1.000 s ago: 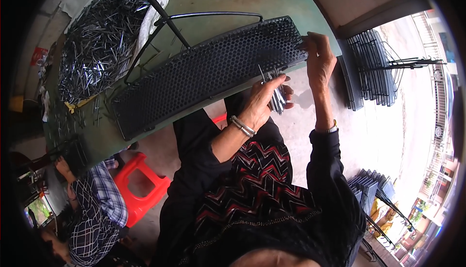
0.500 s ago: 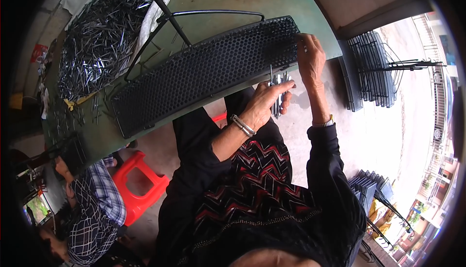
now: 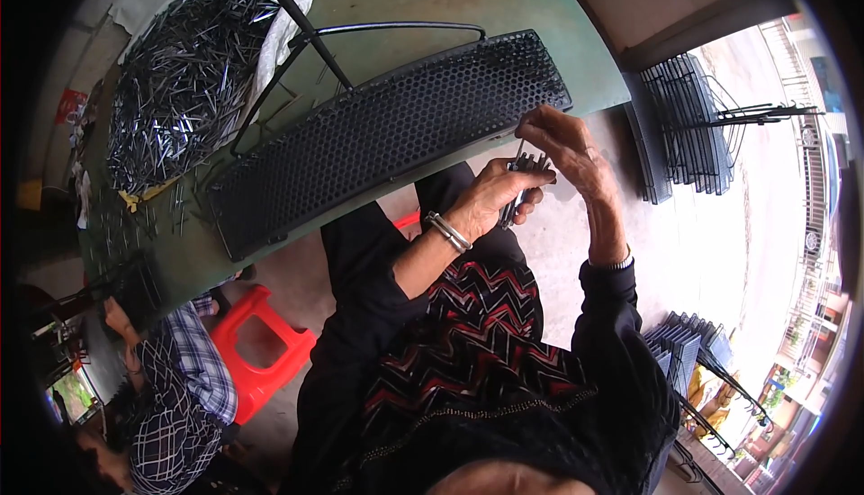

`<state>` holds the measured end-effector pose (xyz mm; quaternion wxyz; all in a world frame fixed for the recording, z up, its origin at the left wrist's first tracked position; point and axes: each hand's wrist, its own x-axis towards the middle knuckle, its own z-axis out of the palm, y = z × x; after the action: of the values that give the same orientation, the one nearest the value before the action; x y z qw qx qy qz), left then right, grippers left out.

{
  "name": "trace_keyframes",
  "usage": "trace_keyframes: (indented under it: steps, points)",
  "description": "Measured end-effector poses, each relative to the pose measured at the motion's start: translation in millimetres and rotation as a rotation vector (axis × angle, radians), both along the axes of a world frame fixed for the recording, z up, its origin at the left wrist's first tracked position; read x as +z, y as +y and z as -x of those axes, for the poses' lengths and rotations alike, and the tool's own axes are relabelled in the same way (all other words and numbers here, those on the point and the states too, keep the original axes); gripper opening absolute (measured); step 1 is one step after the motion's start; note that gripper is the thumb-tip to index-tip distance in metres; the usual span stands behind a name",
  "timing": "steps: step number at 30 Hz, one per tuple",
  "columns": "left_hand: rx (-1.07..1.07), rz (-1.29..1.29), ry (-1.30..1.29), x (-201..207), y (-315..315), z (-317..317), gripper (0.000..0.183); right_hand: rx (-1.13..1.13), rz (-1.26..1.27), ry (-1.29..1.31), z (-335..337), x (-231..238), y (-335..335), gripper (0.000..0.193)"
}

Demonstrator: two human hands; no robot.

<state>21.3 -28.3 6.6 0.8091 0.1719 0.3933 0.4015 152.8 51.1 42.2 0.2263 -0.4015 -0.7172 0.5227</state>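
My left hand point(image 3: 486, 194) is closed around a bundle of thin metal pins point(image 3: 515, 208), their ends sticking up past the thumb. Just above that bundle, my right hand point(image 3: 574, 150) pinches one slender pin point(image 3: 520, 148) between thumb and fingertips. Both hands are in front of the table's near edge. Beyond them a long black panel point(image 3: 378, 130), perforated with rows of small holes, lies along that edge. Its right end shows small bits standing in or on the holes, too fine to make out. A bent black rod frame point(image 3: 396, 25) rises behind the panel.
A large heap of metal pins point(image 3: 180, 81) lies on white sacking on the green table point(image 3: 576, 40), with loose pins nearby. A red stool point(image 3: 261, 351) and a seated person point(image 3: 175, 387) are at lower left. Black racks point(image 3: 684, 126) stand at right.
My right hand has come off the panel's right end and moved down toward the bundle, where it now pinches a pin. My left hand keeps the bundle in nearly the same place.
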Motion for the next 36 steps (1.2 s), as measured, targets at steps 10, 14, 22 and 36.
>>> trace_keyframes:
  steps: [10, 14, 22, 36]
  points:
    - [0.098, 0.062, -0.090, -5.5, 7.1, 6.5, 0.016, -0.700, -0.565, 0.028, 7.1, -19.4, 32.4, 0.013]
    - [0.106, 0.038, -0.089, -5.1, 10.5, 7.4, 0.016, -0.769, -0.584, 0.027, 8.3, -30.6, 41.9, 0.012]
    - [0.269, 0.036, -0.111, -14.3, 13.6, 11.1, 0.013, -0.715, -0.735, -0.108, 9.7, -57.3, 49.0, 0.008]
    - [0.368, -0.005, -0.187, -2.3, 7.2, 10.1, 0.018, -0.711, -0.773, -0.449, 12.1, -46.6, 40.1, 0.013]
